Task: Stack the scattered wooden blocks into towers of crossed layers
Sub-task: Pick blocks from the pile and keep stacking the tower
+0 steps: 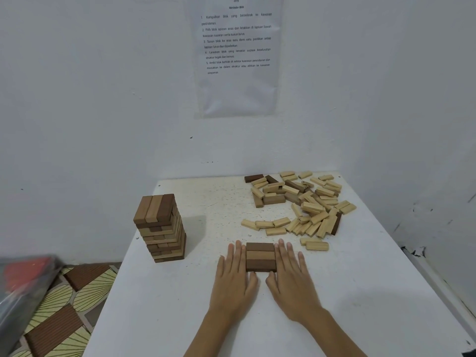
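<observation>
Head view, base layer: three dark wooden blocks (260,256) lie side by side on the white bench (164,305), directly between the two sets of fingers.
Left hand (233,276): fingers (238,253) straight and together, flat against the left ends of the blocks, gripping nothing; the thumb sits at the near edge.
Right hand (292,276): mirrored on the right ends, fingers straight, thumb at the near edge.
Step in hand: likely squaring this layer as the foot of a new tower.
Doing it well: press both ends evenly so they come flush, and close any gaps between the blocks before adding anything.
Loose blocks (304,204): a scattered pile beyond the right fingertips, with two pale ones (315,244) just beside them.
Next layer: it should lie crosswise.
Finished tower (161,225): well to the left of the left fingers, so keep elbows clear.
</observation>
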Available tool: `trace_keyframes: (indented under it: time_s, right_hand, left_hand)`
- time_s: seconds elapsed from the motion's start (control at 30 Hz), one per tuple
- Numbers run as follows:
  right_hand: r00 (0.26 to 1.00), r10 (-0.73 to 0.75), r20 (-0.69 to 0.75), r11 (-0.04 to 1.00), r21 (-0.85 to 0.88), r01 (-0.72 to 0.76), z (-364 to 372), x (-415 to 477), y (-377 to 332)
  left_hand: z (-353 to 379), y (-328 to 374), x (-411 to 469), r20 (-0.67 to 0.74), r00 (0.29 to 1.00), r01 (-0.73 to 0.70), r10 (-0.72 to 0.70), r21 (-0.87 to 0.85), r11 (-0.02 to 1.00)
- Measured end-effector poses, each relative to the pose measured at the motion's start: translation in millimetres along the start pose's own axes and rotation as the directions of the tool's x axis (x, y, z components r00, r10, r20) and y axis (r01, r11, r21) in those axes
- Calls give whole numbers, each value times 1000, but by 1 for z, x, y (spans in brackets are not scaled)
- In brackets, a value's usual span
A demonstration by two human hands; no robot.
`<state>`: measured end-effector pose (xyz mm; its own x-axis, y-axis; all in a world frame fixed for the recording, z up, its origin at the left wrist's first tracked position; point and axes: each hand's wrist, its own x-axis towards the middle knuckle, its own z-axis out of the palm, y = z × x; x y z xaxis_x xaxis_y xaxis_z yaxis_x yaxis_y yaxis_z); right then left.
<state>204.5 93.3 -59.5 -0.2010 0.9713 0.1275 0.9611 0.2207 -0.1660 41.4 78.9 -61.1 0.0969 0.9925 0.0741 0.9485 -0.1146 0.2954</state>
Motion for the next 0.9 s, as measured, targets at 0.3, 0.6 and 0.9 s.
trace_keyframes:
  time_s: [0.3,0.6,0.9]
  right_hand:
    - [1000,5,-20,1000,-16,-5,2,0,0]
    - [1000,22,-18,999,-34,-23,3,1,-2]
    - [1000,21,1,999,35,-21,3,-1,-2]
  left_hand:
    - [4,3,-1,-47,999,0,-2,-42,999]
    - [-3,8,-2,-39,999,6,-8,-49,999]
    - [-3,7,-2,-16,1000,6,-7,-71,997]
